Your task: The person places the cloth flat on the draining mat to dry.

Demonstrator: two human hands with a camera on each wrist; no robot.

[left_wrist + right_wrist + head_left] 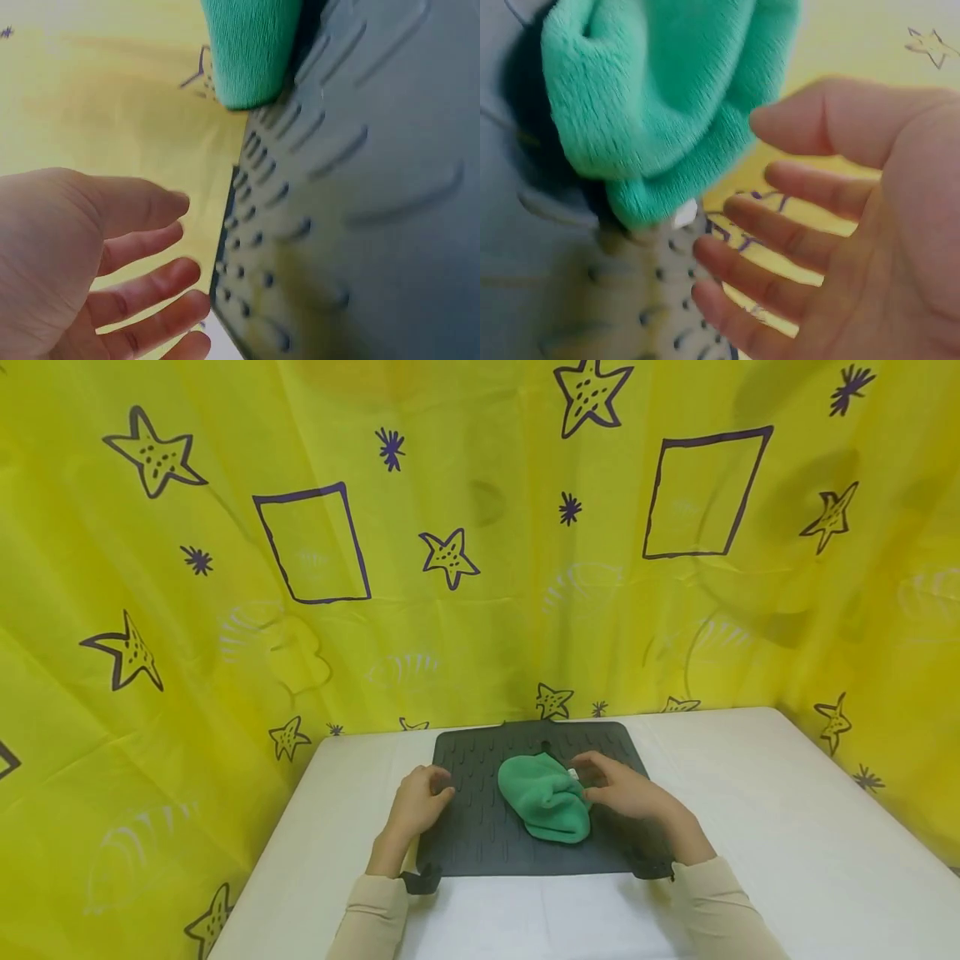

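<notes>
A soft green cloth (543, 800), plush and crumpled with a small white tag, lies on a dark ridged mat (472, 835). My right hand (618, 787) is at the cloth's right side, fingers loosely bent and parted; in the right wrist view the thumb tip is close to the cloth (667, 97), and whether it touches cannot be told. Over the mat's left edge hovers my left hand (422, 797), thumb and fingers relaxed and apart, holding nothing. The left wrist view shows that hand (97, 262) away from the cloth (251, 52).
The mat lies on a table with a white cover (322, 827). Behind and at both sides hangs a yellow curtain (480, 635) with drawn stars and squares. Dark bands with mounts (423, 878) are on both wrists, above the mat's near corners.
</notes>
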